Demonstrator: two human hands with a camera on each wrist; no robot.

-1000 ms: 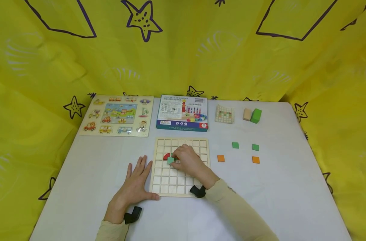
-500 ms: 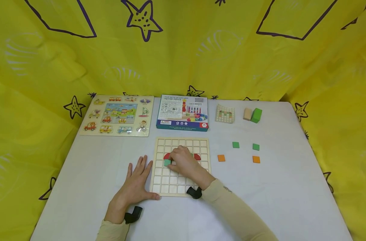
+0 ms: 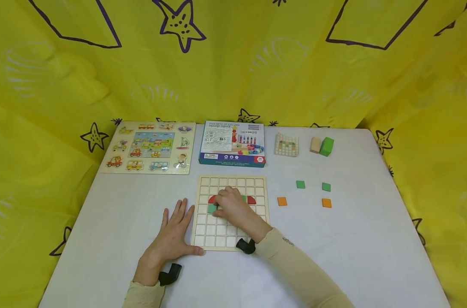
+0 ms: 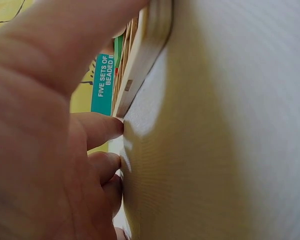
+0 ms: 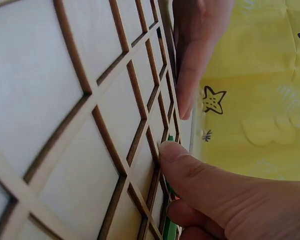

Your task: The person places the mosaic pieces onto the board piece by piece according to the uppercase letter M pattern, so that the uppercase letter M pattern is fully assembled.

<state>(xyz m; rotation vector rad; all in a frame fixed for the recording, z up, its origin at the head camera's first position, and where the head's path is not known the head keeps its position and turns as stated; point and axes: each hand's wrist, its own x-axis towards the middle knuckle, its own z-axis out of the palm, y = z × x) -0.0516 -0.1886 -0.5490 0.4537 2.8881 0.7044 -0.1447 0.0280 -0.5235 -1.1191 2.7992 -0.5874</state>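
Observation:
In the head view, a wooden grid board point(image 3: 229, 241) lies on the white table. My right hand point(image 3: 239, 209) is over its middle, thumb and curled fingertips at the right edge of a light green square tile point(image 3: 212, 208). This tile sits in a left-hand cell, just below a red quarter-round piece point(image 3: 212, 199). In the right wrist view, the thumb covers most of a green tile point(image 5: 171, 138). Another red piece point(image 3: 251, 199) shows past the knuckles; other pieces are hidden underneath. My left hand point(image 3: 173, 235) lies with fingers spread along the board's left side, thumb at its near corner.
Green tiles point(image 3: 300, 184) and orange tiles point(image 3: 282, 201) lie right of the board. Behind are a picture puzzle point(image 3: 172, 167), a bead-set box point(image 3: 231, 143), a pattern card point(image 3: 286, 145), a green block point(image 3: 326, 146) and a plain wooden block point(image 3: 315, 145). A yellow curtain point(image 3: 233, 64) surrounds the table.
My right hand has brought the light green tile slightly left and down into the cell below the left red piece, uncovering the right red piece. My left hand stays put.

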